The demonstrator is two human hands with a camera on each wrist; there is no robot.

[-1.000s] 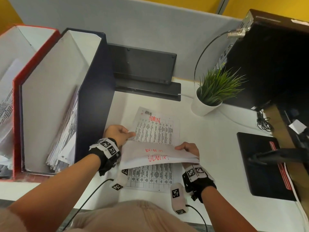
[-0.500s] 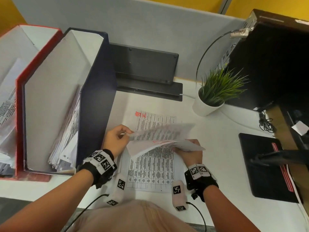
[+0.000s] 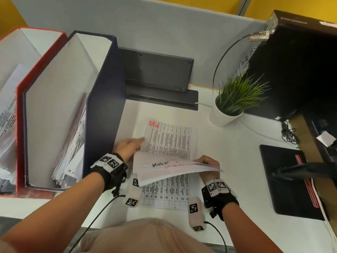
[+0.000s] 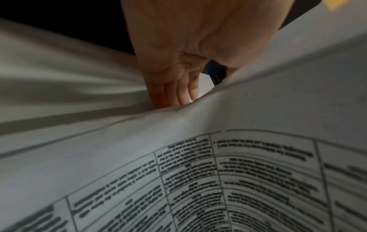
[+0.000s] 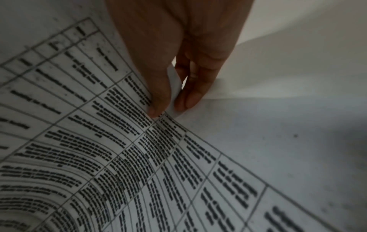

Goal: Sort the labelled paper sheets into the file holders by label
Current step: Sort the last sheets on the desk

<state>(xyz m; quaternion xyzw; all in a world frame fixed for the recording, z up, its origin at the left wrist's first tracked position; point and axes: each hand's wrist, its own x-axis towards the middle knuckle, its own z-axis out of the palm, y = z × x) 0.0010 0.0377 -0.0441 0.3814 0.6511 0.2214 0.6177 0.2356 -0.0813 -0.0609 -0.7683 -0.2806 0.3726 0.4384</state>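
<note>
A stack of printed table sheets (image 3: 171, 141) lies on the white desk, and its exposed top sheet carries a red label. Several upper sheets (image 3: 164, 168) are folded back towards me, showing black and red writing. My right hand (image 3: 207, 161) pinches their right edge between thumb and fingers (image 5: 186, 100). My left hand (image 3: 130, 146) lies at the stack's left edge with fingers (image 4: 174, 92) straight against the paper. The dark blue file holder (image 3: 104, 106) stands just left of my left hand with sheets inside. The red holder (image 3: 18, 106) stands beyond it.
A potted plant (image 3: 224, 115) stands right of the stack. A black tray-like unit (image 3: 156, 79) sits behind it against the grey partition. A black pad (image 3: 290, 179) and a dark computer case (image 3: 300, 61) fill the right side.
My left hand has let go of the sheet that it was lifting and now lies flat-fingered at the stack's left edge. More sheets are folded back in my right hand, baring a new red-labelled sheet.
</note>
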